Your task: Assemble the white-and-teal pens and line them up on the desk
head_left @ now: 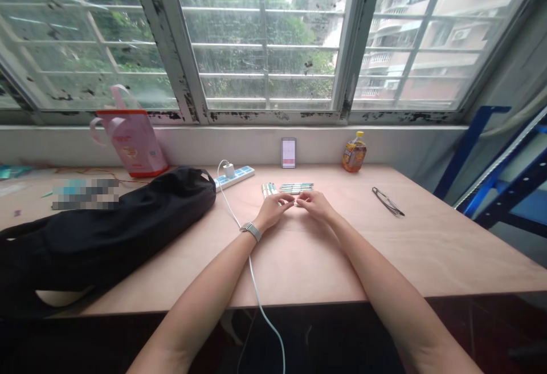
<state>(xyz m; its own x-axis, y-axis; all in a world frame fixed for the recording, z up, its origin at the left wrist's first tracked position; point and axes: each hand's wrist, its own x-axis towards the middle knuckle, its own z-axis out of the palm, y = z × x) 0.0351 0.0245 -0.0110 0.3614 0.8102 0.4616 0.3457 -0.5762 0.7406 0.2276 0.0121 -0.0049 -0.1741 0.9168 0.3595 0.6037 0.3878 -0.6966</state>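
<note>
Hands: my left hand (269, 211) and right hand (314, 204) curl inward, fingertips meeting, too small to tell whether they pinch anything | Things: a row of slim teal-and-white pens (296, 188) lies just beyond my fingertips, a shorter bunch of pens (268, 190) beside it, on a plywood table (427, 248)

Slim white-and-blue cylindrical sticks (296, 188) lie parallel in a crosswise stack; a second stick group (268, 190) lies lengthwise, just left of the stack.
</note>
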